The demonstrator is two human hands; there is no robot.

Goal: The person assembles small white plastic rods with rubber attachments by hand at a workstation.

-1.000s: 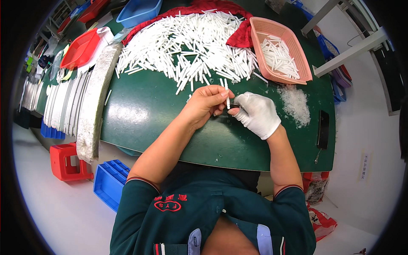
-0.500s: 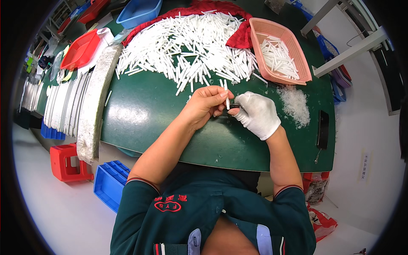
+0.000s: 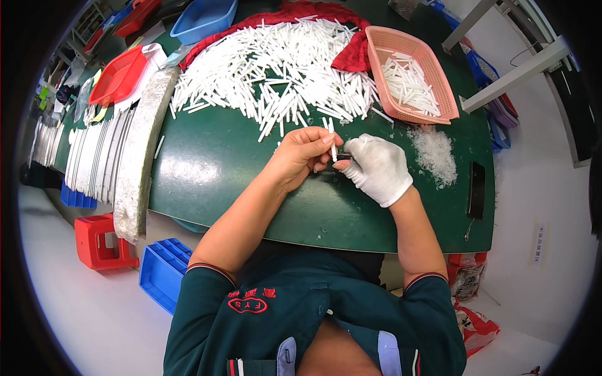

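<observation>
My bare left hand (image 3: pixel 298 155) pinches slim white rods (image 3: pixel 333 145) between thumb and fingers, standing nearly upright; at least two show. My right hand (image 3: pixel 377 170), in a white glove with the thumb tip bare, is closed on a small black tool (image 3: pixel 343 156). That tool meets the lower end of the nearer rod; its working edge is too small to make out. Beyond my hands spreads a big heap of similar white rods (image 3: pixel 295 56), partly on a red checked cloth (image 3: pixel 352 55).
To the right of the heap is a pink basket (image 3: pixel 453 103) holding more rods. White shavings (image 3: pixel 436 156) and a black phone-like object (image 3: pixel 476 191) lie on the green table (image 3: pixel 251 213). A pale foam block (image 3: pixel 141 150) borders the left side, beside stacked white sheets (image 3: pixel 100 153).
Hardly anything differs. Both hands have shifted very slightly, still holding the rods and the black tool together.
</observation>
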